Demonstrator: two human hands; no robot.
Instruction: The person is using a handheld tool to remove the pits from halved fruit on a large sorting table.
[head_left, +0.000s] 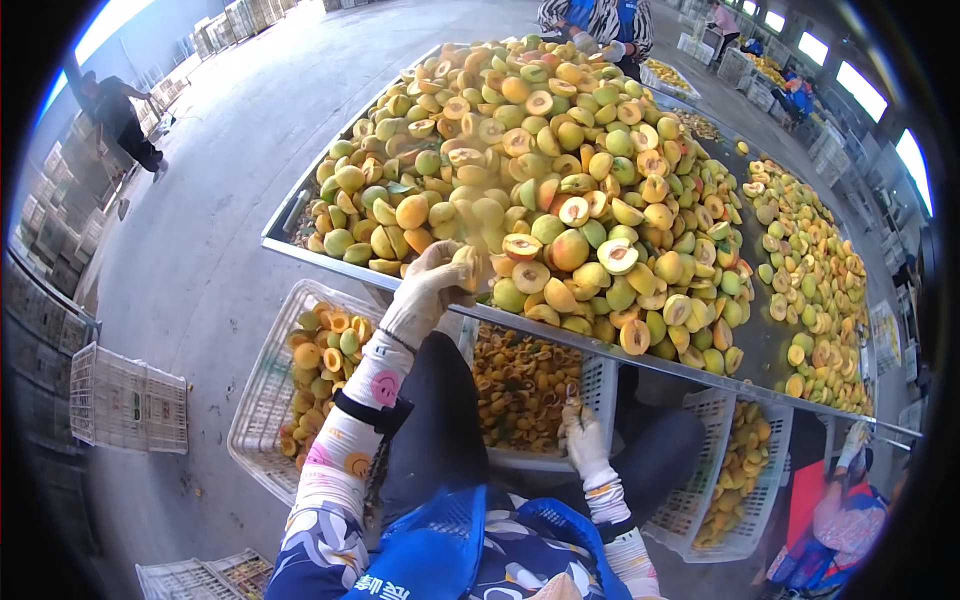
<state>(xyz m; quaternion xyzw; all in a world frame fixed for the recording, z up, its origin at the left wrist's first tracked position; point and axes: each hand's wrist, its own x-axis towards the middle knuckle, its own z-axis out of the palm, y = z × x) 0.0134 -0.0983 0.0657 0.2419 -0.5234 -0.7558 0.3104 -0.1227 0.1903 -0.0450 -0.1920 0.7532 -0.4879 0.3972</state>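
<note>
My left hand (426, 289), in a white glove, grips a yellow stone-fruit half (468, 268) over the near metal edge of the sorting table (337, 270). Beside it rises a big heap of halved and whole peach-like fruit (517, 172), several halves with the stone still in. Lower down, my gloved right hand (585, 442) is closed around a small metal tool (573, 396), whose tip is too small to make out. That hand is over the right side of a white plastic crate (600, 382) between my knees, which holds brown-orange stones and scraps (525, 390).
A white crate (255, 420) of fruit halves stands at my left, another crate (757, 517) at my right. A second fruit pile (814, 300) lies on the table's right. Co-workers sit at the far side (596, 30) and right (832, 517); one person (124, 120) stands left.
</note>
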